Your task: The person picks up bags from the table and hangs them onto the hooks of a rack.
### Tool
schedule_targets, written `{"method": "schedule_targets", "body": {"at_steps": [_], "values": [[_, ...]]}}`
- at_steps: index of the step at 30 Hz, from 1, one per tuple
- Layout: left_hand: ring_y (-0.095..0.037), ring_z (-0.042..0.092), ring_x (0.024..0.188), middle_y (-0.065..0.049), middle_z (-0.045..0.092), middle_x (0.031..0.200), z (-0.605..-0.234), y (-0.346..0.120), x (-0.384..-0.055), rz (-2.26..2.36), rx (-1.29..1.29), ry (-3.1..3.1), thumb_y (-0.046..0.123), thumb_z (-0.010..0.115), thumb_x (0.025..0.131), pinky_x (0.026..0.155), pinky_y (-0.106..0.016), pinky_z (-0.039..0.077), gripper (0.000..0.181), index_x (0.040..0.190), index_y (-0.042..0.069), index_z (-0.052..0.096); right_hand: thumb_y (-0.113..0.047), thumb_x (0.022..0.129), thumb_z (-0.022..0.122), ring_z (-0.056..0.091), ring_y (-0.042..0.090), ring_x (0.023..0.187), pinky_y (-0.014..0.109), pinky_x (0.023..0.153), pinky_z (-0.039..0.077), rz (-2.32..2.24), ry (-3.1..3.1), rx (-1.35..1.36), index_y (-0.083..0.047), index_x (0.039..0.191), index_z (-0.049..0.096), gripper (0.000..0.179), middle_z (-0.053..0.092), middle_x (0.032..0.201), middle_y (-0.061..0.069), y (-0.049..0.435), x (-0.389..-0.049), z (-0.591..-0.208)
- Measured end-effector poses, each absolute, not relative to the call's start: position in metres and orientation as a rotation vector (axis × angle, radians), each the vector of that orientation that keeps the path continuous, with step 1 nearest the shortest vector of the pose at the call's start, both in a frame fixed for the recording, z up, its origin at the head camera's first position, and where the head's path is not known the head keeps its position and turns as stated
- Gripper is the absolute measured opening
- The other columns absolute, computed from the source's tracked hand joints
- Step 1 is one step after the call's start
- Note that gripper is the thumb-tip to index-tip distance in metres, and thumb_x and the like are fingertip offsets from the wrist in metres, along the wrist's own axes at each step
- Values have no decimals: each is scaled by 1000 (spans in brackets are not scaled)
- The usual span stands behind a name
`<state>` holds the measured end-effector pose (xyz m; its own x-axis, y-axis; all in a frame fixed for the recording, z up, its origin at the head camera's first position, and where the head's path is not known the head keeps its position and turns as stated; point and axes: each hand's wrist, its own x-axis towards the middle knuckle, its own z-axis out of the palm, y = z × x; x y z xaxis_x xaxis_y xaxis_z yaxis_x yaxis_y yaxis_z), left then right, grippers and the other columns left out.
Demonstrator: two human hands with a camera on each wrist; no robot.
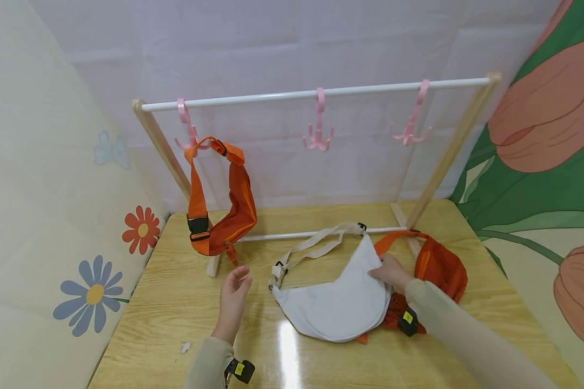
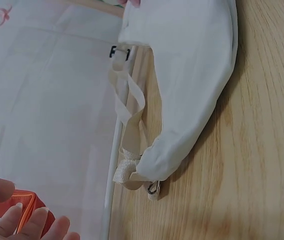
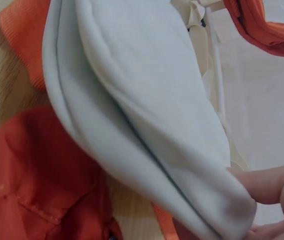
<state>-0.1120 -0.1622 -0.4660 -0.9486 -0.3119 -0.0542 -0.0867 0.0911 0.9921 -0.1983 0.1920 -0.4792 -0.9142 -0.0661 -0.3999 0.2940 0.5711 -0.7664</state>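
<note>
My right hand pinches the right end of a white crescent-shaped waist bag, whose cream strap trails behind it. In the right wrist view, the thumb and fingers grip the bag's tip, partly hidden behind the fabric. My left hand holds nothing; its fingers are loosely bent, just below the zipper pull of an orange waist bag. That orange bag hangs by its strap from the left pink hook. Another orange bag lies on the table, partly covered by the white bag and right forearm.
A rack with a white top rail and wooden legs stands at the back of the wooden table. Bare pink hooks hang at its middle and right. A low white bar crosses behind the white bag.
</note>
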Motion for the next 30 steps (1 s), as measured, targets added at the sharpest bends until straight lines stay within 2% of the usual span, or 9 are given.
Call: {"method": "schedule_targets", "body": {"at_steps": [6, 13, 18, 30], "values": [[-23, 53, 106, -28, 50, 128, -467, -160, -112, -1995, 389, -2183, 1, 51, 98, 85, -23, 43, 32, 126, -13, 48, 2, 91, 57, 45, 46, 116, 57, 101, 36, -1367, 2470, 147, 21, 129, 37, 47, 43, 129, 38, 187, -193, -470], [-30, 52, 109, -29, 50, 129, -466, -158, -112, -2009, 393, -2180, 1, 51, 98, 84, -21, 43, 34, 128, -14, 46, 3, 88, 60, 46, 45, 111, 55, 99, 36, -1467, 2557, 40, 18, 124, 43, 42, 47, 123, 36, 183, -188, -460], [-32, 52, 109, -30, 50, 128, -469, -158, -113, -1990, 397, -2208, 2, 51, 98, 85, -25, 43, 34, 127, -14, 46, 3, 89, 60, 45, 44, 114, 54, 100, 36, -1527, 2543, 39, 17, 129, 41, 46, 46, 127, 35, 180, -187, -453], [-25, 54, 103, -29, 53, 126, -477, -155, -115, -1969, 427, -2194, -1, 53, 96, 82, -20, 43, 33, 125, -14, 49, 3, 91, 60, 53, 41, 107, 45, 89, 46, -1666, 2511, 27, 15, 133, 42, 47, 51, 124, 35, 170, -184, -440]]}}
